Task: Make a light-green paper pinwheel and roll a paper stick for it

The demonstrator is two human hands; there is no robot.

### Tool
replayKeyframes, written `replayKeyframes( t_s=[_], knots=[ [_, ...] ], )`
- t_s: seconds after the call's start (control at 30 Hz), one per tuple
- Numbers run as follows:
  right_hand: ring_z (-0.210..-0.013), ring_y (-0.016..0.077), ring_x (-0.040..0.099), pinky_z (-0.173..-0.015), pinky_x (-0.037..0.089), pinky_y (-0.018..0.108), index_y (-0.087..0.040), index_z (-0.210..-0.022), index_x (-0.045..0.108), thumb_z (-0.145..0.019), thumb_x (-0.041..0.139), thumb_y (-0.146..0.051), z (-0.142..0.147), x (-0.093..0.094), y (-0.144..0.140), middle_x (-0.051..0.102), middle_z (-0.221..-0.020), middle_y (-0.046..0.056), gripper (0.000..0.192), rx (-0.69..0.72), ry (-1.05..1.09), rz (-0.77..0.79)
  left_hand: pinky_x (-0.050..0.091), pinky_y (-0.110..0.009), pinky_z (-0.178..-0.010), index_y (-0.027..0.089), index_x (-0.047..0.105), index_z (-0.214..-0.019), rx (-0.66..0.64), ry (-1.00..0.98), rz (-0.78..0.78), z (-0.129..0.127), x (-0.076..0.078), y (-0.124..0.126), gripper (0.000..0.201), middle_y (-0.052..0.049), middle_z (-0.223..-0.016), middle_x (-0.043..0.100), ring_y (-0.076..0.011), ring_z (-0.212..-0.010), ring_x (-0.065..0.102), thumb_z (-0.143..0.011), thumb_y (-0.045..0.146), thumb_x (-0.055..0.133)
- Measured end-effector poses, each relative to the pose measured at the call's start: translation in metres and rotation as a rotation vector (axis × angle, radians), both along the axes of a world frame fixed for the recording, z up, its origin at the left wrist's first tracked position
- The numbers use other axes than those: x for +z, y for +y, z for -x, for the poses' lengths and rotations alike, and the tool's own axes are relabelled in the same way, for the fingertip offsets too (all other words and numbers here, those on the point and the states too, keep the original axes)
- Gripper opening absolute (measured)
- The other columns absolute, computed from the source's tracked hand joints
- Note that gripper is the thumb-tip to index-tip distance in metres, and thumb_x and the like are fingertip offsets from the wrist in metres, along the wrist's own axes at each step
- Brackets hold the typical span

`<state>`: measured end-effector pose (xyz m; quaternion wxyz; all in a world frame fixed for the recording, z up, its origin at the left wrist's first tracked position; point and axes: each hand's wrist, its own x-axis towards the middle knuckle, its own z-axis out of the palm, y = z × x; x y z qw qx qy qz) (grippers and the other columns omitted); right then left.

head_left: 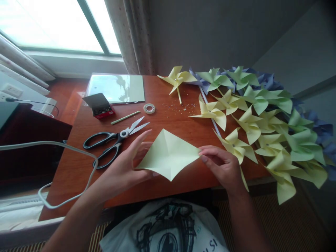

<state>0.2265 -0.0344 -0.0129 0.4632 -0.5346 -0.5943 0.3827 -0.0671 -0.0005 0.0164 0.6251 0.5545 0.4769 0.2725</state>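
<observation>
White bag (168, 227) w/ black print sits lowest in frame, under the tabletop (78, 168) edge, between both forearms.

Left hand (126, 164): fingers stretched out, mostly straight, touching the left corner and lower-left edge of the paper sheet (169, 154). Thumb looks tucked behind the sheet, can't confirm a real pinch. Right hand (223, 164): fingers curled, pinching the sheet's right corner between thumb and fingertips.

Sheet: pale yellow-green square, turned like a diamond, diagonal creases meeting near its centre. Held just above the tabletop's front-centre area, tilted up toward the camera. Can't tell if the bottom tip touches the wood.

Scissors (112, 141): black handles, blades partly apart, flat on tabletop just left of the left hand, tips pointing right and back. Not touching the hand.

Behind scissors: thin green stick (125, 118), tape roll (149, 108), small dark box w/ red base (99, 105), lid up. Further back, glossy sheet stack (117, 87) near the window side. Tiny scattered bits (175, 106) on the wood near the tape roll.

Right side: pile of finished paper pinwheels (262, 122), yellow, green, blue-purple, overlapping, some hanging over the tabletop's right edge. Nearest one (237, 145) is just beside the right hand, may be touching the knuckles.

Grey cable (65, 150) loops across the tabletop's left edge, well apart from the sheet.
</observation>
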Motion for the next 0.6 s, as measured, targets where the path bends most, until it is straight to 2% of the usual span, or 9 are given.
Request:
replayKeyframes(
  t_s=[0.2,0.3,0.4,0.47,0.53,0.6],
  knots=[
    [-0.099,0.0209,0.074,-0.09,0.059,0.032,-0.028,-0.091,0.077,-0.09,0.072,-0.022,-0.002,-0.004,0.0,0.079,-0.101,0.001,0.008,-0.01,-0.053,0.007,0.056,-0.029,-0.09,0.025,0.039,-0.152,0.08,-0.067,-0.038,-0.009,-0.012,0.005,0.081,-0.007,-0.113,0.072,-0.0219,-0.103,0.07,-0.082,0.028,0.079],
    [-0.099,0.0212,0.074,-0.09,0.06,0.034,-0.029,-0.102,0.075,-0.091,0.073,-0.026,-0.001,-0.005,-0.003,0.078,-0.106,0.003,0.012,-0.055,-0.028,0.073,0.056,-0.028,-0.081,0.021,0.051,-0.143,0.148,-0.088,-0.036,-0.011,-0.019,0.007,0.068,-0.005,-0.098,0.072,-0.02,-0.092,0.07,-0.082,0.03,0.08],
    [-0.11,0.0223,0.071,-0.098,0.058,0.037,-0.032,-0.128,0.064,-0.09,0.074,-0.03,-0.003,0.001,-0.004,0.075,-0.12,0.004,0.039,-0.019,-0.001,0.152,0.056,-0.03,-0.08,0.017,0.064,-0.127,0.183,-0.067,-0.061,-0.013,-0.021,0.007,0.053,-0.007,-0.099,0.073,-0.022,-0.092,0.07,-0.079,0.032,0.082],
    [-0.122,0.024,0.066,-0.105,0.054,0.04,-0.032,-0.136,0.058,-0.091,0.074,-0.032,-0.004,0.009,-0.002,0.071,-0.131,0.005,0.048,0.037,-0.053,0.165,0.056,-0.032,-0.084,0.016,0.069,-0.12,0.158,-0.03,-0.087,-0.013,-0.021,0.007,0.045,-0.008,-0.105,0.075,-0.0239,-0.097,0.07,-0.08,0.032,0.081],
    [-0.124,0.0247,0.065,-0.106,0.053,0.041,-0.031,-0.132,0.062,-0.092,0.072,-0.034,-0.004,0.018,0.003,0.069,-0.134,0.005,0.041,0.039,-0.144,0.139,0.056,-0.032,-0.087,0.016,0.071,-0.116,0.109,0.01,-0.116,-0.014,-0.02,0.007,0.039,-0.009,-0.108,0.076,-0.0245,-0.098,0.07,-0.082,0.033,0.079],
    [-0.12,0.0241,0.067,-0.103,0.054,0.039,-0.029,-0.126,0.066,-0.093,0.071,-0.036,0.0,0.026,0.01,0.071,-0.13,0.005,0.034,0.036,-0.188,0.093,0.056,-0.032,-0.088,0.017,0.072,-0.114,0.047,0.053,-0.157,-0.017,-0.019,0.008,0.033,-0.009,-0.108,0.076,-0.0241,-0.097,0.07,-0.084,0.032,0.076]
  ],
)
